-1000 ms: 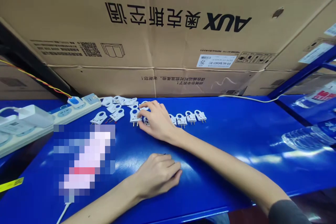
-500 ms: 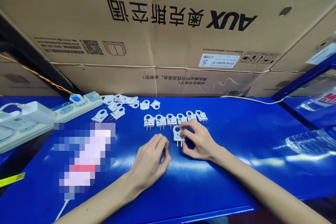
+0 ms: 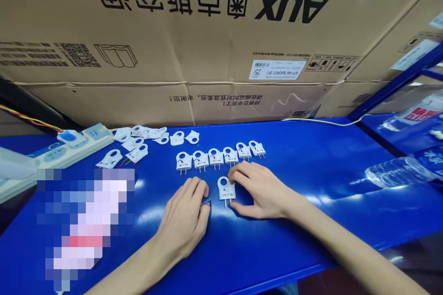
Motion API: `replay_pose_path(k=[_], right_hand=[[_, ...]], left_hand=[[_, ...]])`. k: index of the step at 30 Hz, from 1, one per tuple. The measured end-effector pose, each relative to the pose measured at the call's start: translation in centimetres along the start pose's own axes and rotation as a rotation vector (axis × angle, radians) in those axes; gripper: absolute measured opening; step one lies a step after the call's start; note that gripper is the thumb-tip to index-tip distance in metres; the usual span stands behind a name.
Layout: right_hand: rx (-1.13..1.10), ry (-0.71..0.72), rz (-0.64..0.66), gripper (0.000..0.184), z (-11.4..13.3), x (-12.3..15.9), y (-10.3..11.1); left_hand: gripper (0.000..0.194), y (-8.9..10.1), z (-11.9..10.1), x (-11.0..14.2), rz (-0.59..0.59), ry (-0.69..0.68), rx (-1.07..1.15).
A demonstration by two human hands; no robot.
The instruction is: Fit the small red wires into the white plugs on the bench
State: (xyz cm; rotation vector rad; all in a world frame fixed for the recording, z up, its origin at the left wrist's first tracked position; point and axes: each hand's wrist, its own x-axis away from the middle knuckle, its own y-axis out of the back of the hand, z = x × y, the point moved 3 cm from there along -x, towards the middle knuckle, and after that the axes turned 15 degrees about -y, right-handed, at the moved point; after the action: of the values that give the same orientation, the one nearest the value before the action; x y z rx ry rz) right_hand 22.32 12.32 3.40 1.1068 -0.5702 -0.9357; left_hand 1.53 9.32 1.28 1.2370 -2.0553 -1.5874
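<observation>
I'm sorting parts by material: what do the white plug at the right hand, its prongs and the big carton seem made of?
Plug: probably plastic, smooth white and moulded-looking. Prongs: likely metal, thin, straight and bright. Carton: most likely cardboard, matte brown with creases and printing.

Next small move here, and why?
Probably bring the left hand toward the front plug piece: the right hand is at its edge, a small dark item peeks from the left, and no red shows on it, unlike several row pieces behind.

A workshop, it seems: blue bench (image 3: 311, 166), row of plugs (image 3: 216, 163), power strip (image 3: 72, 154), and a big carton (image 3: 207, 57) (AUX, upside down) behind.
</observation>
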Motion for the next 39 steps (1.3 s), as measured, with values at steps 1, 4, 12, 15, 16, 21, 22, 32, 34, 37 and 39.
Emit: replay_pose_path(k=[1, 4, 12, 15, 16, 21, 22, 32, 34, 37, 39], right_hand=[[0.015, -0.02, 0.013, 0.039, -0.1, 0.0, 0.0], [0.036, -0.044, 0.037, 0.042, -0.1, 0.1, -0.1], [-0.025, 0.012, 0.027, 0.034, 0.3, 0.3, -0.5], [-0.011, 0.019, 0.021, 0.037, 0.3, 0.4, -0.6], [-0.001, 0.023, 0.019, 0.039, 0.3, 0.4, -0.6], [0.037, 0.047, 0.015, 0.047, 0.4, 0.4, -1.0], [0.043, 0.054, 0.015, 0.047, 0.4, 0.3, -1.1], [0.019, 0.066, -0.008, 0.05, 0.8, 0.2, -1.8], [-0.001, 0.071, -0.03, 0.053, 1.0, 0.3, -1.9], [-0.035, 0.063, -0.049, 0.057, 1.1, 0.3, -2.1], [-0.061, 0.042, -0.044, 0.057, 1.0, 0.3, -2.2]], left_hand=[[0.013, 0.0, -0.1, 0.0, 0.01, -0.001, 0.003], [0.013, 0.0, -0.2, 0.0, 0.035, -0.013, -0.047], [0.01, -0.5, 0.1, -0.2, 0.002, -0.062, -0.093], [0.01, -0.4, 0.3, -0.2, -0.045, -0.067, -0.075], [0.012, -0.3, 0.3, -0.2, -0.068, -0.063, -0.06], [0.012, 0.0, 0.3, -0.2, -0.14, -0.072, 0.058], [0.011, 0.0, 0.2, -0.2, -0.152, -0.088, 0.083], [0.01, 1.1, -0.7, -0.8, -0.314, -0.131, 0.275], [0.009, 1.3, -0.6, -0.9, -0.33, -0.078, 0.285], [0.008, 1.3, -0.4, -0.9, -0.316, 0.005, 0.321], [0.008, 1.2, -0.2, -0.8, -0.294, 0.071, 0.359]])
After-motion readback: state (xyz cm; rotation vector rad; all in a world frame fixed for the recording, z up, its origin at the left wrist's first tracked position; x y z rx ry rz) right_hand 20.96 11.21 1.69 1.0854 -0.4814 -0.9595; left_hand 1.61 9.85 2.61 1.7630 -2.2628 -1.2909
